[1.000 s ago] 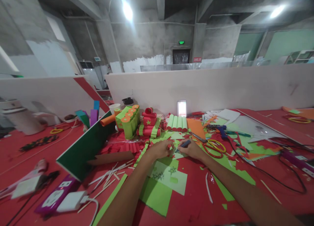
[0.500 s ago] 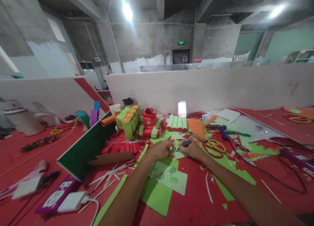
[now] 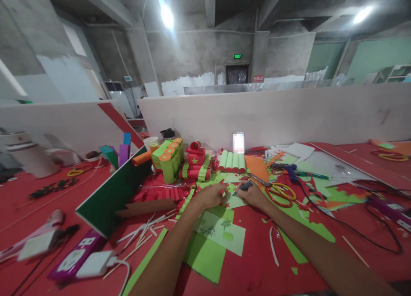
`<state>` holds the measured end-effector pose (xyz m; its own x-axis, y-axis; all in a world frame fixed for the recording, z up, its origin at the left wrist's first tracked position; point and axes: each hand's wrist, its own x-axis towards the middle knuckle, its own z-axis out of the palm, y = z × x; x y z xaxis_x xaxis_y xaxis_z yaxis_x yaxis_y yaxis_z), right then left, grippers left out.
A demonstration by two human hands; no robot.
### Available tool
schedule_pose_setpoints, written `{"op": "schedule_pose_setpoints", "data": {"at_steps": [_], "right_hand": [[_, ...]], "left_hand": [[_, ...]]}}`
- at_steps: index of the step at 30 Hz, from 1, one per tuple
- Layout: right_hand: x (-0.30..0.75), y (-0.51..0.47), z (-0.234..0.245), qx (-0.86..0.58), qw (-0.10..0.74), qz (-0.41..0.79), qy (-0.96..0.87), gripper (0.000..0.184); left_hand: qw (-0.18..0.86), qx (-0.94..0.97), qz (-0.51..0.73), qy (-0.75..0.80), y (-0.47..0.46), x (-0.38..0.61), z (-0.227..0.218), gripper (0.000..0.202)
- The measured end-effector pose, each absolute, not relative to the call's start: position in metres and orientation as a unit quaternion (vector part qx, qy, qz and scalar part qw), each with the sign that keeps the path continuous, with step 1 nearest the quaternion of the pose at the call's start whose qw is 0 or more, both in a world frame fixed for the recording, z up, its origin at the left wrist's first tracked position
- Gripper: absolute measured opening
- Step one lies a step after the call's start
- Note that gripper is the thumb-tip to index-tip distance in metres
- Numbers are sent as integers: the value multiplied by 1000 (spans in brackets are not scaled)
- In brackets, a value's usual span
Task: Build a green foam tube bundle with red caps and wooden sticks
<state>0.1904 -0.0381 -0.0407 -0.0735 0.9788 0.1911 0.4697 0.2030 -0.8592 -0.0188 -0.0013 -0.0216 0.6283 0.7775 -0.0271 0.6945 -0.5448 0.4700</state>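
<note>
Taking the meeting point of the hands as the dial's centre, a purple power strip (image 3: 77, 253) lies at eight o'clock and a dark green board (image 3: 109, 197) leans at nine. Lime paper tubes with orange tops (image 3: 168, 159) stand at ten. The left hand (image 3: 212, 195) rests with its fingers curled; I cannot tell whether they pinch anything. At six o'clock, a pale green sheet with dark star drawings (image 3: 236, 238) overlaps brighter lime paper. Four mint-green rolls with red ends (image 3: 231, 162) lie at twelve. At the centre, a thick, dark blue-grey pen (image 3: 245, 186) slants, tip downward, over a pale green paper piece (image 3: 236, 202), grasped by the fingers of the right hand (image 3: 252, 196). Scissors with red and yellow handles (image 3: 269, 185) lie at three, a blue glue gun (image 3: 291, 173) at two.
</note>
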Motion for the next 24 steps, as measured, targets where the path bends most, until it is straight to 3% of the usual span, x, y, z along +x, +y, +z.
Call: {"op": "schedule_pose_setpoints", "data": {"at_steps": [16,24], "right_hand": [[189,-35,-46,-513,406,363,-663,18],[188,-37,-41,-497,399,321,-700,22]], "left_hand": [[225,872,81,426,-10,-17,-9,27],[232,867,81,433,-7,-17,-13,29]]}}
